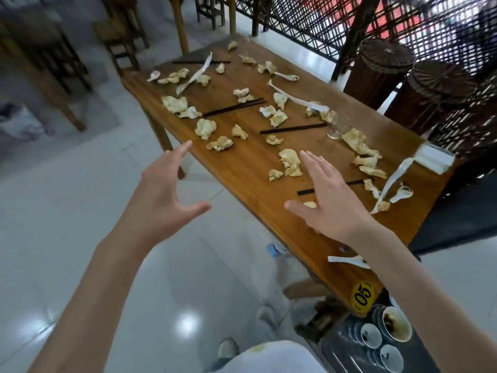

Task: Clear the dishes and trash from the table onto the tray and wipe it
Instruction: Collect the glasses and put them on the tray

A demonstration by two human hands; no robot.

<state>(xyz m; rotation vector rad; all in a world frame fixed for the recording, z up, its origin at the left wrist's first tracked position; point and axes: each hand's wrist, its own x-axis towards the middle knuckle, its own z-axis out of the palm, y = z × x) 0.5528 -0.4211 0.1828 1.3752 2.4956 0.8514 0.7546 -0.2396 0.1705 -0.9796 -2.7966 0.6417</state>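
- Nearest to me, at the bottom right, stacked dirty bowls sat in a dark tray just beyond the near end of the table.
- A round yellow sticker reading 05 marked the table's near corner, and a white spoon lay a little farther up that end.
- My left hand hung over the floor just off the table's left edge, fingers spread and loosely bent, holding nothing.
- My right hand hovered over the near part of the table with straight, splayed fingers, also holding nothing; it covered part of a pair of black chopsticks.
- Just past those fingertips lay a crumpled, stained napkin, one of many scattered over the whole tabletop.
- Near the right edge I saw another spoon, a long white paper strip and a white tissue pack.
- Mid-table, a clear glass stood upright beside a second chopstick pair; a third pair lay further left.
- Toward the far end were two more spoons, a fourth chopstick pair and more paper strips.
- Beyond the right edge stood woven stools against a lattice screen.
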